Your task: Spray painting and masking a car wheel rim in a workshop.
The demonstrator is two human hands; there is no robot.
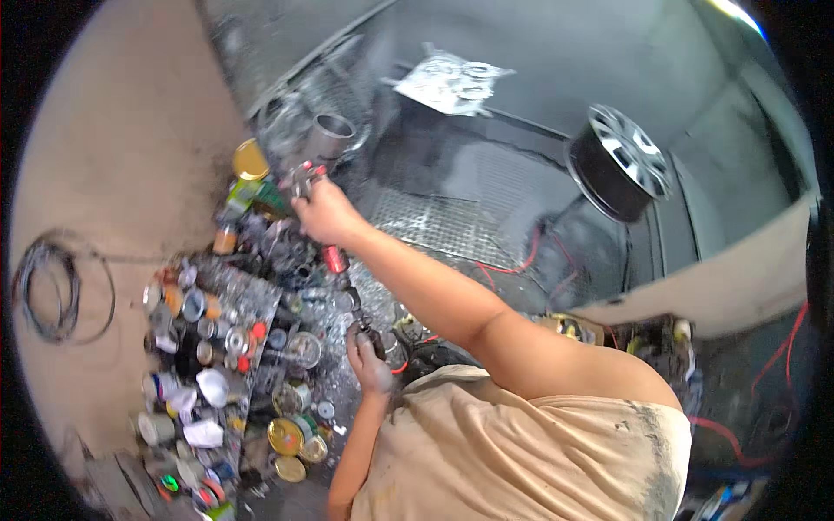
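Note:
My right hand [328, 213] reaches out to the far left, its fingers closed round a grey metal tool with red parts [304, 180]. The tool is blurred, so its exact kind cannot be made out. Close to my body, my left hand [371, 372] is closed round a dark-handled tool [374, 341]. A dark, narrow shape and a red cylinder [334, 259] lie in line beyond it; whether they belong to that tool is unclear. Beyond my right hand stands a grey cylindrical container [334, 130], with a gold-coloured lid [251, 161] to its left.
A cluttered bench [261, 300] at left carries several cans, jars and cups. A wheel rim [621, 165] stands raised at right. Masked pieces lie on a white sheet [452, 82] at the back. Red hose [512, 265] crosses the floor by a metal grate [434, 227]. Black cable [52, 286] hangs coiled left.

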